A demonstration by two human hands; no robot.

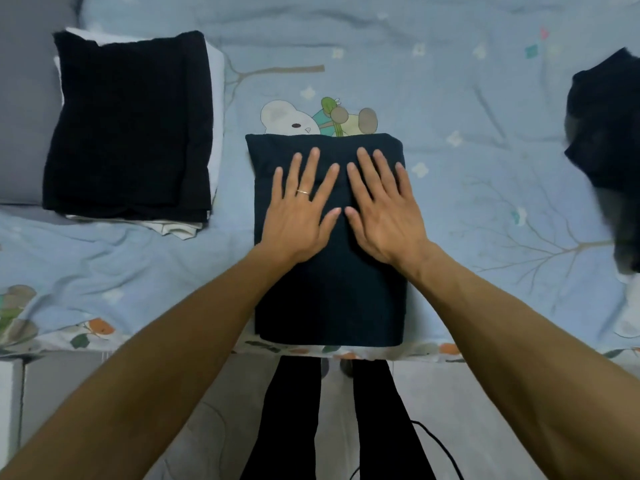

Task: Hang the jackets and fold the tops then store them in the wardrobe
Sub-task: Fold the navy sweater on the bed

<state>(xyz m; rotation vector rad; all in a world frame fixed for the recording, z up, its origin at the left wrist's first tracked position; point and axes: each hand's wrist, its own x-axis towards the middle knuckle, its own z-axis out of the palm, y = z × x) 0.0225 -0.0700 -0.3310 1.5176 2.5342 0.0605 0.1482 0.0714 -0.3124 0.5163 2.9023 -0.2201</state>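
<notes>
On the bed (450,81), near its front edge, a dark navy folded top (329,299) is lying as a tidy rectangle, and both hands are resting flat on its far half. The left hand (299,209), wearing a thin ring, and the right hand (381,209) are lying side by side, thumbs almost touching, fingers straight and spread wide, gripping nothing. Judging by this, they are pressing the cloth to flatten the fold and push out air, so the bundle keeps its shape when carried to the wardrobe.

Left of the folded top, and farther back on the bed, a stack of folded clothes (128,126) is sitting with a black piece on top and white and pale layers showing at its edges; it is probably gathering there so everything can be moved in one trip. Right of the folded top, well apart, a dark unfolded garment (609,133) is lying crumpled, seemingly waiting its turn.

That garment is being cut off by the frame edge and blurred, so whether it is a jacket or a top cannot be told. How many pieces make up the stack is unclear. A cartoon bear print (287,119) on the bedsheet is being partly covered by the top's far edge. No wardrobe or hanger is showing anywhere.
</notes>
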